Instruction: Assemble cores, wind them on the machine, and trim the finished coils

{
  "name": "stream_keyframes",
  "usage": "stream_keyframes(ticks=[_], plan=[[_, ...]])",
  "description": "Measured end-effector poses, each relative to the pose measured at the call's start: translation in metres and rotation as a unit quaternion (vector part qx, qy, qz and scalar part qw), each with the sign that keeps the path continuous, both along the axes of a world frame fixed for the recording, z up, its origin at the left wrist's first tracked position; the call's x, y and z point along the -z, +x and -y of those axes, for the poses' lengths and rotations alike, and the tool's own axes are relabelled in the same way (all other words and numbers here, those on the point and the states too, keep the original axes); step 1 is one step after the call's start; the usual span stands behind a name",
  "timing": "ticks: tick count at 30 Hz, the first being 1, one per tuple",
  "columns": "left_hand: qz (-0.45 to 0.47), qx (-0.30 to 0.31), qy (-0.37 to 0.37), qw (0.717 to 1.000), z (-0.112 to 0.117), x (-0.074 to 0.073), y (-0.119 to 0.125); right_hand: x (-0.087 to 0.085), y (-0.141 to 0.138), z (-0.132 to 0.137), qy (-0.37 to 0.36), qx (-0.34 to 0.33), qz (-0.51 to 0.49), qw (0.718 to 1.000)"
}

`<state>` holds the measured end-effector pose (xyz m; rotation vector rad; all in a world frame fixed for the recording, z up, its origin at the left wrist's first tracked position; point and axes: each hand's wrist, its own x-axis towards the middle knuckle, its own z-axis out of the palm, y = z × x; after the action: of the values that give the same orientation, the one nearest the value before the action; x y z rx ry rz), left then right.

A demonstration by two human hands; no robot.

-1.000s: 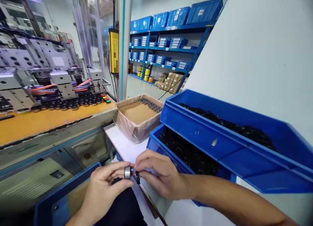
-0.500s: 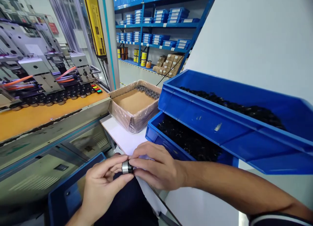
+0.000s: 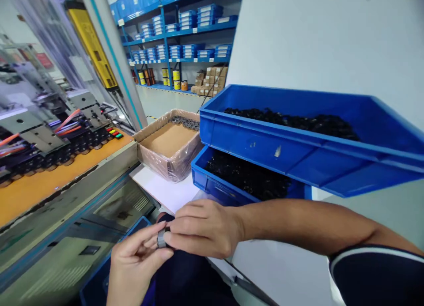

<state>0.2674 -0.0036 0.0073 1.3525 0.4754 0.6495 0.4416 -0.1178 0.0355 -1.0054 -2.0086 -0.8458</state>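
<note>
Together, our left hand (image 3: 137, 255) and right hand (image 3: 205, 230) meet at a metal ring (image 3: 161, 239)

We have the ring in front of our body, low and near the edge of the white tabletop (image 3: 150, 184). Our left hand grasps it between thumb and fingers, its silvery side showing. Our right fingers bend over the ring's other side and seem to touch it; we cannot tell whether they pinch anything, since the knuckles hide the tips. A small dark patch (image 3: 167, 229) shows beside the ring, too covered to identify.

We judge the step in hand to be close two-handed handling, probably pressing or adjusting at the ring's covered side. The next move, as we see it, calls for a steady left hold and light, well-aligned right fingertips, so that the ring does not tilt or slip.

Beyond our hands, an upper blue bin (image 3: 258, 140) and a lower blue bin (image 3: 199, 178) hold black parts (image 3: 251, 175), just beside a plastic-wrapped carton (image 3: 177, 164).
</note>
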Motion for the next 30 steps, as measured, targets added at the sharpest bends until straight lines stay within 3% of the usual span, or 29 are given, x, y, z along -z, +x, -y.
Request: stream_keyframes(ticks=[8, 11, 14, 16, 19, 23, 26, 30], plan=[[0.051, -0.008, 0.033, 0.998, 0.013, 0.006, 0.009, 0.007, -0.004, -0.002, 0.061, 0.039, -0.044, 0.996], [0.08, -0.035, 0.171, 0.981, 0.011, -0.003, 0.01, 0.005, -0.009, 0.003, 0.025, 0.016, -0.093, 0.995], [0.096, -0.032, 0.35, 0.931, 0.004, -0.013, 0.006, 0.005, -0.014, 0.006, -0.032, -0.015, -0.151, 0.988], [0.099, -0.033, 0.392, 0.914, 0.002, -0.016, 0.003, 0.004, -0.017, 0.007, -0.051, -0.027, -0.17, 0.984], [0.092, -0.052, 0.334, 0.937, 0.005, -0.01, 0.001, 0.002, -0.018, 0.008, -0.073, -0.013, -0.186, 0.98], [0.07, -0.005, 0.099, 0.993, 0.012, 0.003, 0.008, -0.002, -0.017, 0.009, -0.074, 0.021, -0.176, 0.981], [0.097, 0.062, -0.05, 0.992, 0.016, 0.005, 0.015, -0.002, -0.016, 0.008, -0.062, 0.014, -0.164, 0.984], [0.115, 0.116, -0.128, 0.978, 0.017, 0.004, 0.017, -0.001, -0.014, 0.005, -0.054, -0.007, -0.193, 0.98]])
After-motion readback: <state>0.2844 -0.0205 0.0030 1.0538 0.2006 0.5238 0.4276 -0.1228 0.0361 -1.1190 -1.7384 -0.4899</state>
